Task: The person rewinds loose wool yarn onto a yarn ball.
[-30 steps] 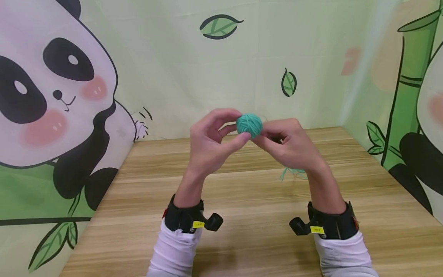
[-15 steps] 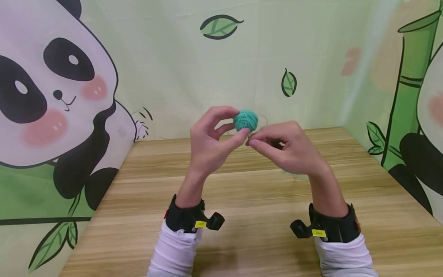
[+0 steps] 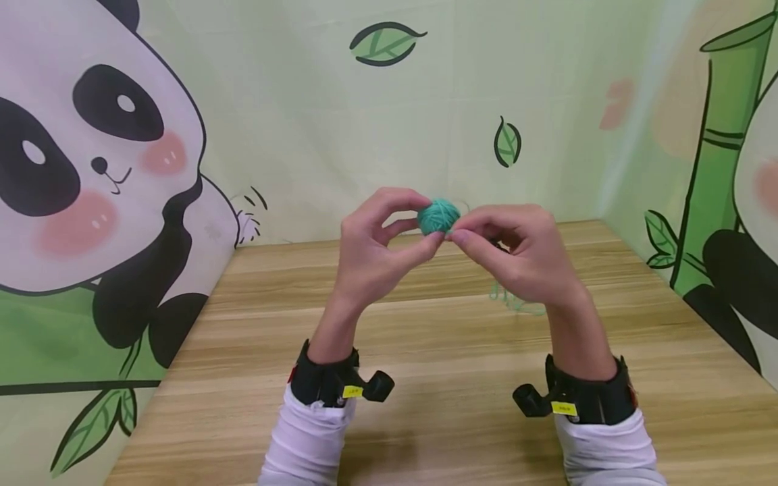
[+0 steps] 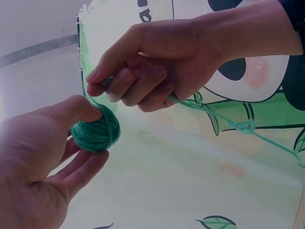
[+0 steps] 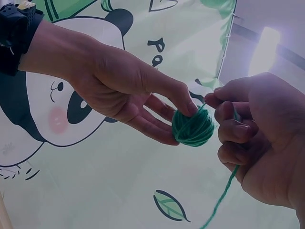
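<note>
A small teal ball of yarn point(image 3: 439, 216) is held up above the table's far half. My left hand point(image 3: 379, 250) grips it between the thumb below and the fingers on its far side. Close at its right, my right hand point(image 3: 516, 253) pinches the yarn strand between thumb and forefinger, its other fingers curled. In the left wrist view the strand point(image 4: 214, 112) leaves the right hand's lower side and trails off, with a small tangle in it. From the right wrist view, the strand point(image 5: 221, 198) hangs down below that hand, and the wound ball point(image 5: 193, 128) shows its layered wraps.
Loose teal yarn point(image 3: 516, 304) lies on the wooden table point(image 3: 425, 351) below the right hand. A cloth backdrop point(image 3: 292, 101) printed with pandas and leaves rises behind the table and along both sides.
The right hand dipped under the ball's near side, then moved back to the right, still pinching the strand. The left hand tilted the ball slightly left and back, keeping its grip.
</note>
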